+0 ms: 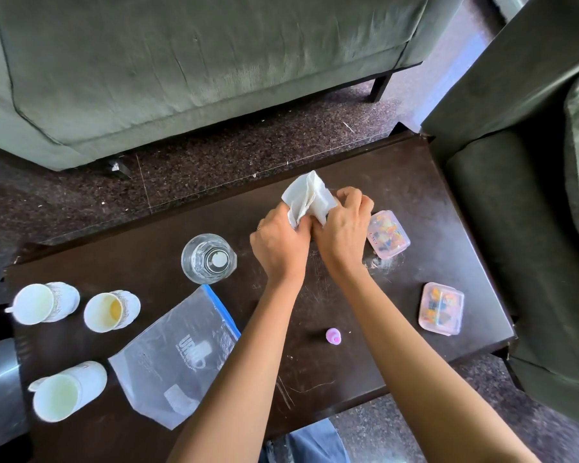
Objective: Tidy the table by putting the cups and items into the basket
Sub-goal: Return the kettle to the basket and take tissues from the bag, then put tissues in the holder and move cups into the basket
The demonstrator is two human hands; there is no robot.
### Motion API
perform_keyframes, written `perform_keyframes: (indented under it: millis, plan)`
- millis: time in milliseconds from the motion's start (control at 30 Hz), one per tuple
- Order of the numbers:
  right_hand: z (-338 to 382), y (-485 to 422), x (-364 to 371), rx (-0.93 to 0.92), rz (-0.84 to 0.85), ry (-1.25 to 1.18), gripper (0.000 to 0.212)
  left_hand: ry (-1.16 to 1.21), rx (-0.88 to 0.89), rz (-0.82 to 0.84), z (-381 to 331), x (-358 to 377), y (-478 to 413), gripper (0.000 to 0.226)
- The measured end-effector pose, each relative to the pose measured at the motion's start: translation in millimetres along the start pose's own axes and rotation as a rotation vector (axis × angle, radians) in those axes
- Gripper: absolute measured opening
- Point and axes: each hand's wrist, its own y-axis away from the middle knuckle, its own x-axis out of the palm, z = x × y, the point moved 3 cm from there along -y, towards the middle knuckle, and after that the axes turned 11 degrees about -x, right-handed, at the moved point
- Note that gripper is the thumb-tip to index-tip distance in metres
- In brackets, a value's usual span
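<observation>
From the head view, the person is leaning over a dark table [398, 182], and both hands are working together near its far edge. The left hand [279, 243] and the right hand [343, 228] are curling their fingers around a crumpled white paper [310, 198], which is sticking up between them just above the tabletop. A clear glass [209, 259] is standing left of the hands. Further left, a white cup [44, 302], a stained cup [109, 310] and a near cup [66, 390] are sitting apart from one another, all upright. A clear zip bag [178, 359] is lying flat beside them. A far pink box [387, 233] is resting just beside the right hand, a near pink box [442, 308] is lying closer to the right edge, and a small pink cap [333, 336] is sitting between the forearms.
</observation>
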Motion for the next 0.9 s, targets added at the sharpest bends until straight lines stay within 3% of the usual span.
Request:
perform_keyframes:
  millis: [167, 300, 533, 733, 900]
  plan:
    - [-0.2, -4.3, -9.1, 0.045, -0.015, 0.005, 0.024, -0.021, 0.021, -0.127, -0.9, -11.4, -2.2, 0.028]
    - [7.4, -8.3, -9.7, -0.027, -0.032, 0.061, 0.015, -0.044, 0.027, -0.091, -0.4, -7.1, 0.8, 0.027]
    - [-0.2, -7.4, -1.6, 0.039, 0.184, 0.062, 0.023, -0.037, 0.038, -0.017, 1.3, -3.5, 0.3, 0.030]
    - [7.0, 2.7, -25.4, 0.069, 0.041, -0.078, 0.040, 0.180, 0.038, -0.006, 10.7, -18.0, 9.7, 0.036]
    - [32.9, 26.5, -51.9, -0.014, -0.228, -0.181, 0.026, 0.382, -0.040, -0.051, 28.9, -41.0, 18.2, 0.029]
